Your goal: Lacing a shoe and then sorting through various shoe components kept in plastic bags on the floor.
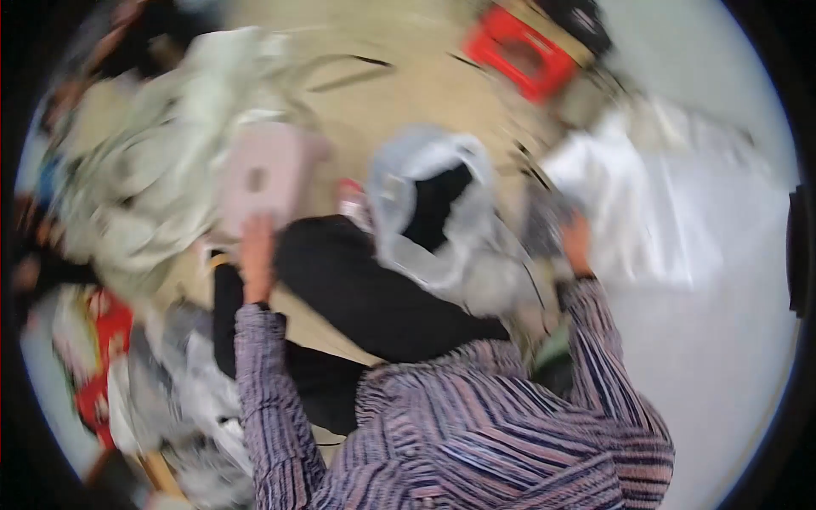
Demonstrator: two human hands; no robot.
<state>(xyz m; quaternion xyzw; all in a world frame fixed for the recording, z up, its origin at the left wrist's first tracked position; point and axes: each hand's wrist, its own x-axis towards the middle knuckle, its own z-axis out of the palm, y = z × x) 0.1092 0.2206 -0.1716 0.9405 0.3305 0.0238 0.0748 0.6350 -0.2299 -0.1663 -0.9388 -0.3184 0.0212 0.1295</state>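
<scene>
My left hand (pixel 257 259) is at the near edge of a pink plastic stool (pixel 276 174) with an oval hole in its top. Motion blur smears its fingers, so I cannot tell whether they grip the stool. At the right, my right hand (pixel 578 245) is against a dark grey, see-through plastic bag (pixel 546 223). Blur hides how its fingers close there. Between my hands stands a translucent white plastic bag (pixel 393 225), its mouth wide, with black cloth (pixel 438 204) inside. My legs in black trousers stretch over the floor.
Pale green-white cloth (pixel 170 161) lies heaped at the left. White sheeting (pixel 663 195) spreads at the right. A red plastic stool (pixel 520 55) is at the far right. A strap (pixel 348 72) lies on the beige floor. Plastic bags (pixel 200 374) and red packages (pixel 102 340) crowd the near left.
</scene>
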